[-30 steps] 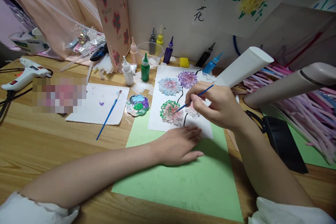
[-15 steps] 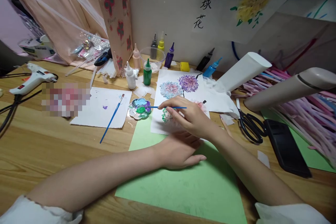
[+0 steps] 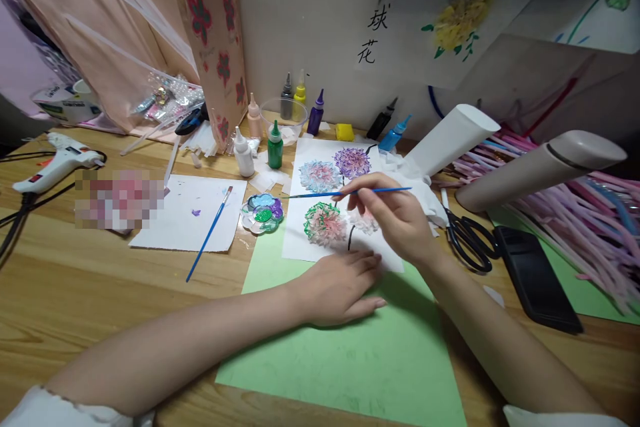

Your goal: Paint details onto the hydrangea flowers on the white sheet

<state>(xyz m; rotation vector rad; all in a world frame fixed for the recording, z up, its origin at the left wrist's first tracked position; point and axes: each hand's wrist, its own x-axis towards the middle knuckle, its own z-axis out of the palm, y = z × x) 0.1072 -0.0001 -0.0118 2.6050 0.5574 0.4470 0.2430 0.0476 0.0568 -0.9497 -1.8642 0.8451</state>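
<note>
right hand (image 3: pixel 395 217) pinching slim blue paintbrush (image 3: pixel 317 195) above white flowered paper (image 3: pixel 294 240), left hand (image 3: pixel 339 290) spread flat at the paper's near edge

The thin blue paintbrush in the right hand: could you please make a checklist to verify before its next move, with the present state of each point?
1. Thin blue paintbrush gripped by the right hand: ok.
2. Paint on its bristles: cannot tell; too small to see.
3. Glossy green paint available in the flower-shaped palette: ok.
4. Left hand flat over the lower edge of the white paper sheet: ok.
5. Green all around the ruffled pink-and-white flower: not ok; its lower right shows none.
6. Second blue-handled flat brush lying apart from the flower sheet: ok.
</note>
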